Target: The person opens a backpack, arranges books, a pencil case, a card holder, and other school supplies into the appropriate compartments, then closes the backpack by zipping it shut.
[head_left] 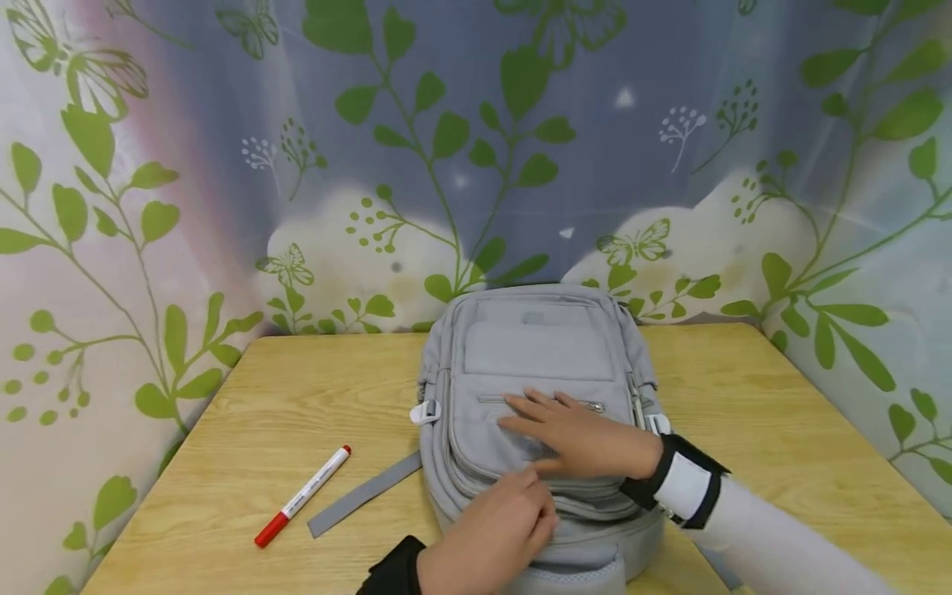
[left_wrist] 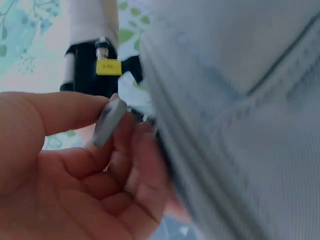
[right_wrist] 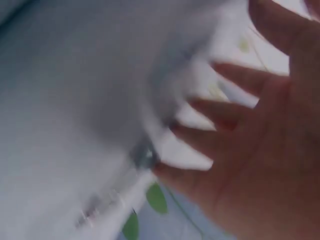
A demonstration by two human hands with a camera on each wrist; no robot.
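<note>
A light grey backpack (head_left: 539,343) lies front side up on the wooden table. My left hand (head_left: 491,533) is at its lower front edge. In the left wrist view, the thumb and forefinger of that left hand (left_wrist: 75,165) pinch a small grey zipper pull (left_wrist: 109,122) beside the bag's zipper seam. My right hand (head_left: 583,434) rests on the front pocket just below a short zipper (head_left: 491,400), its fingers spread. The right wrist view shows the fingertips of the right hand (right_wrist: 255,145) against the blurred grey fabric.
Left of the bag, a red-capped white marker (head_left: 303,496) lies on the table (head_left: 335,364). A grey strap (head_left: 364,494) runs out from the bag's left side, near a white buckle (head_left: 426,412). Behind the table hangs a leaf-patterned curtain (head_left: 461,190).
</note>
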